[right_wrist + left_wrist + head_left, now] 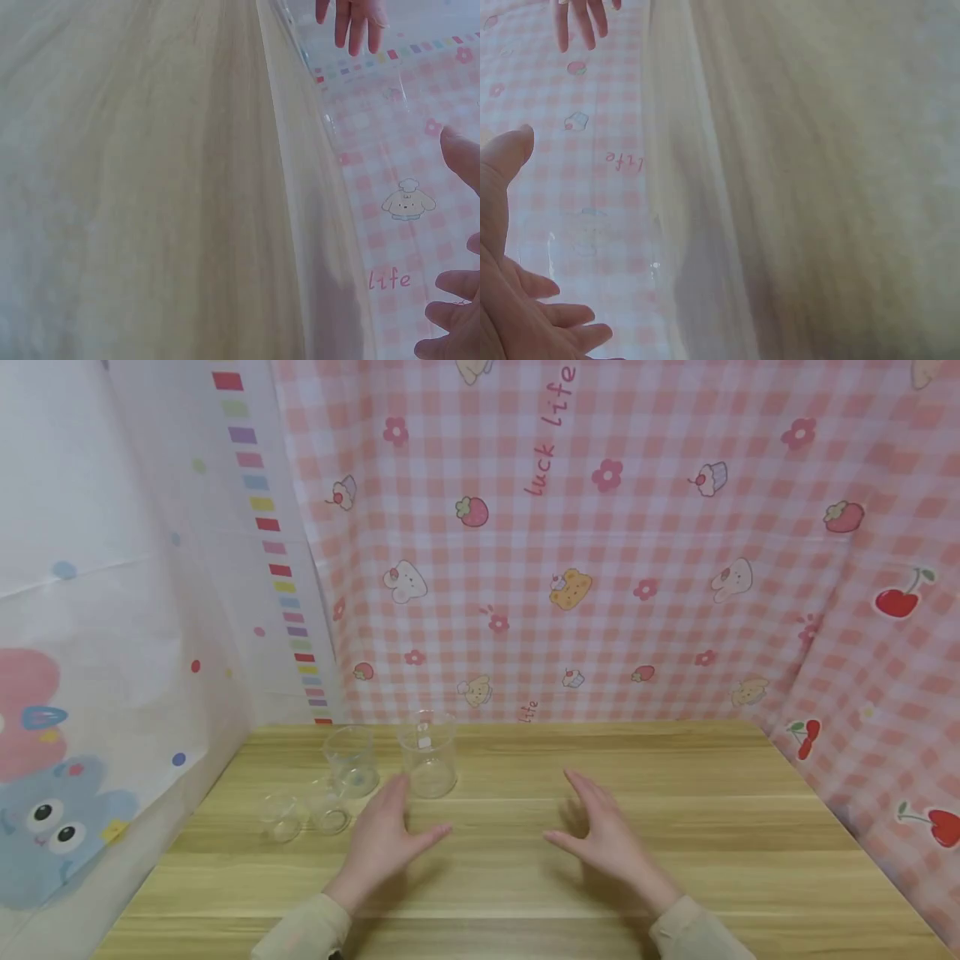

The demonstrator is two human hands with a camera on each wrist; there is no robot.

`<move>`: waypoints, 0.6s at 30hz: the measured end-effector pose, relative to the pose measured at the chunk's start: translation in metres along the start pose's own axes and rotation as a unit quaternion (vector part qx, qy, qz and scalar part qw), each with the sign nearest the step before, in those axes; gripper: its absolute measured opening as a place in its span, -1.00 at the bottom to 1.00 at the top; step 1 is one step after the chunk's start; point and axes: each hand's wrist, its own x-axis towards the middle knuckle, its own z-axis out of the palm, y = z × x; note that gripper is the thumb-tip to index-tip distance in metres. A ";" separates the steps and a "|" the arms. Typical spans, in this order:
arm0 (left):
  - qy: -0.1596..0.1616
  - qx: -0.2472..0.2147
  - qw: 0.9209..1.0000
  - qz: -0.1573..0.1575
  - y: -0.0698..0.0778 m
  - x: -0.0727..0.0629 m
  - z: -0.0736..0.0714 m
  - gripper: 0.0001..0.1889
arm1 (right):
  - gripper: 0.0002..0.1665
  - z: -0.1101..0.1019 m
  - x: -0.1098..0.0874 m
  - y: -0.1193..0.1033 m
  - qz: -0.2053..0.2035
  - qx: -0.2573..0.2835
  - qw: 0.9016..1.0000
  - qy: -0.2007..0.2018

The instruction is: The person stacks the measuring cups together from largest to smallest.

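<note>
Both hands hover over the wooden table, palms facing each other, holding nothing. My left hand (381,839) has its thumb spread from its fingers; its fingertips overlap the lower edge of the tallest transparent cup (429,758) in the head view. Left of that cup stands a shorter transparent cup (351,764). Two small transparent cups (281,820) sit nearer, to the left of the hand. My right hand (611,842) is held out with thumb and fingers apart, away from the cups. Each wrist view shows its own hand at the edge, such as the right hand's fingers (454,300).
The wooden table (510,877) has a back edge that meets a pink checked cloth (525,568) with printed figures. A white cloth (150,610) with colored dots hangs on the left, and the checked cloth continues along the right side.
</note>
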 end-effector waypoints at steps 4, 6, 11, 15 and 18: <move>0.004 -0.043 0.999 -0.026 -0.002 0.006 -0.001 0.05 | 0.14 0.002 0.002 -0.003 0.010 0.018 1.000 0.002; 0.005 -0.059 0.997 -0.041 -0.003 0.009 -0.001 0.07 | 0.15 0.003 0.003 -0.004 0.017 0.026 1.000 0.002; 0.003 -0.077 0.994 -0.074 -0.006 0.016 -0.002 0.11 | 0.15 0.006 0.006 -0.007 0.034 0.045 0.998 0.001; -0.001 -0.095 0.991 -0.096 -0.008 0.022 0.000 0.14 | 0.14 0.010 0.010 -0.009 0.048 0.065 0.997 0.002; -0.005 -0.116 0.987 -0.111 -0.009 0.025 0.001 0.16 | 0.13 0.014 0.012 -0.009 0.055 0.087 0.995 0.005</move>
